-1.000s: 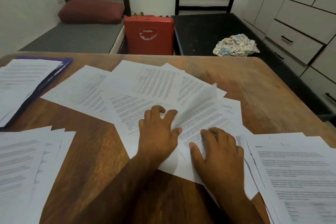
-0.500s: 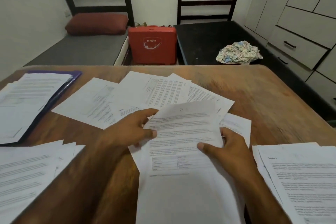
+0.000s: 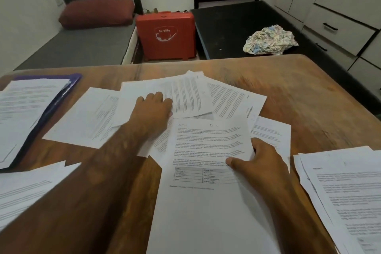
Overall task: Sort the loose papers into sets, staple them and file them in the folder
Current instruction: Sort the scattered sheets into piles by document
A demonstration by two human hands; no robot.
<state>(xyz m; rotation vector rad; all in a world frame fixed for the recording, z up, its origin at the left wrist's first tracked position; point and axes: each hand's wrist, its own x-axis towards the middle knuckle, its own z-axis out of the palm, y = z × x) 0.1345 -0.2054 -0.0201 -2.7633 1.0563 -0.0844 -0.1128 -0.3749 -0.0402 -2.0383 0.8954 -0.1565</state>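
Loose printed sheets point(image 3: 233, 99) lie fanned over the middle of the wooden table point(image 3: 309, 99). My right hand point(image 3: 261, 163) pinches one sheet with a table printed on it point(image 3: 206, 171) by its right edge, thumb on top, lifted toward me. My left hand point(image 3: 153, 109) reaches forward and its fingers curl on a sheet point(image 3: 185, 95) in the far pile, whose near edge is raised. A purple folder point(image 3: 61, 93) with papers on it lies at the far left.
Sorted stacks sit at the near left point(image 3: 24, 187) and near right point(image 3: 346, 192). Beyond the table stand a red case point(image 3: 167, 35), a bed with a dark red pillow point(image 3: 97, 13), a black surface with a crumpled cloth point(image 3: 270, 40), and drawers at the right.
My left hand let go of the lifted sheet and moved forward to the far pile, taking a sheet there. My right hand keeps holding the sheet with the table, alone.
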